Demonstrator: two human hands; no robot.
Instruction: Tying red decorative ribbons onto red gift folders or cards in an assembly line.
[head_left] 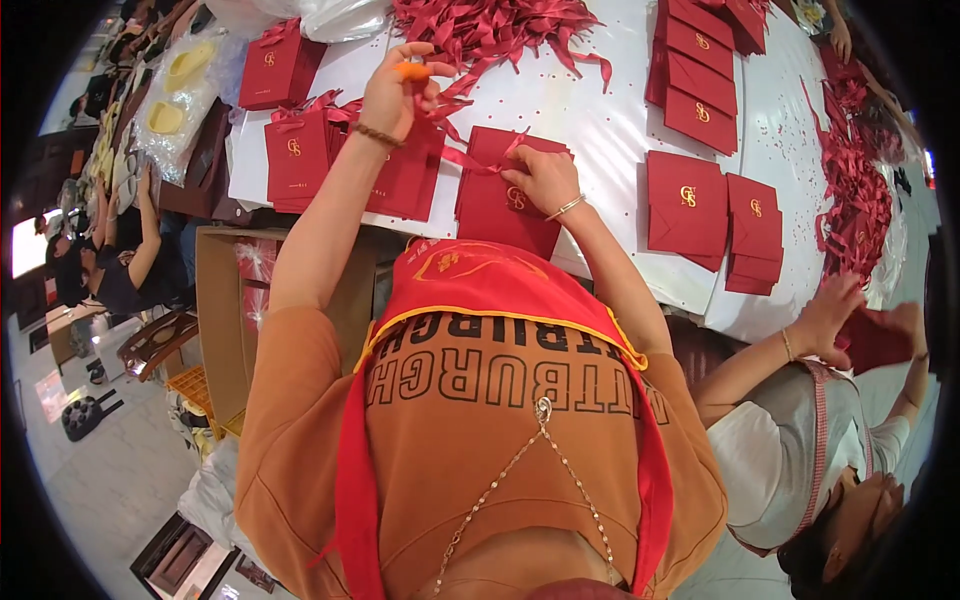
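Note:
My left hand (395, 95) is raised over the table, its fingers closed round a small orange object (412, 72) whose kind I cannot make out. A red ribbon (462, 158) runs from below that hand across to my right hand (545, 180), which pinches it at the top of a red paper bag (505, 210). That bag lies flat on others at the table's near edge, a gold emblem on its front. Just left of it, under my left forearm, are more red bags (405, 180) with ribbon handles. A heap of loose red ribbons (490, 25) lies beyond my hands.
Stacks of red bags (690, 200) lie at the right of the white table (600, 130). Another ribbon heap (860, 200) is at the far right, near a co-worker's blurred hands (835, 320). An open cardboard box (220, 300) stands below the table's left edge.

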